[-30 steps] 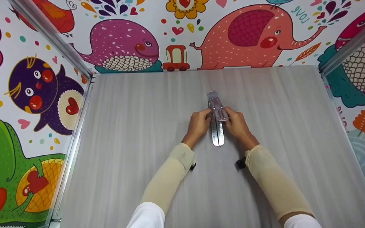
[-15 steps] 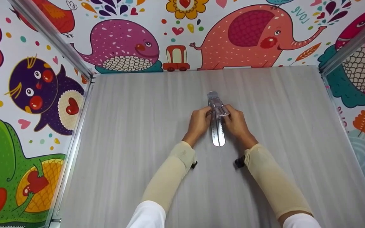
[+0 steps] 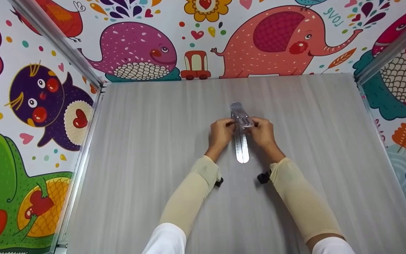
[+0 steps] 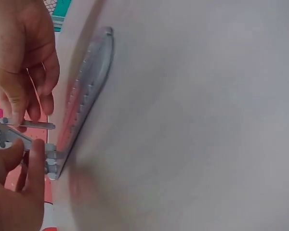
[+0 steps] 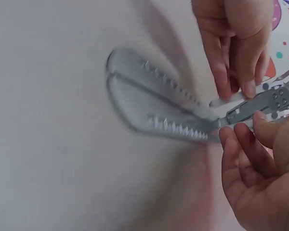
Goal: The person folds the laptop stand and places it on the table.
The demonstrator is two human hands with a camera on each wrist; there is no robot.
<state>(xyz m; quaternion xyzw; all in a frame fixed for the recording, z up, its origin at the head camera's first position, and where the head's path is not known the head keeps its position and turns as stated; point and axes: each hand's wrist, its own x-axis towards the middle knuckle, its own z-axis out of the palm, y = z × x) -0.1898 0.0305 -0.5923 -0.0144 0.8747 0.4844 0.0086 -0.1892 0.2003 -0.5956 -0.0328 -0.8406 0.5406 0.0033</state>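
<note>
A silver folding metal stand (image 3: 242, 150) lies near the middle of the table, its slotted two-part base pointing toward me. Its upper plate (image 3: 244, 121) is raised at an angle above the base. My left hand (image 3: 221, 133) pinches the stand's left side at the hinged part between thumb and fingers. On the opposite side, my right hand (image 3: 263, 133) grips the upper plate's edge. In the right wrist view, a round riveted joint (image 5: 281, 97) shows between both hands. The base (image 4: 89, 86) is blurred in the left wrist view.
The grey wood-grain table (image 3: 146, 141) is bordered by metal frame rails (image 3: 81, 155). Walls with cartoon animals, among them an elephant (image 3: 277, 42), stand at the back and both sides. A small black device (image 3: 263, 177) sits at the right wrist.
The upper plate has tilted up, its near end rising off the base. Both hands have shifted slightly with it, and the wrists have come a little closer together. The base has stayed put.
</note>
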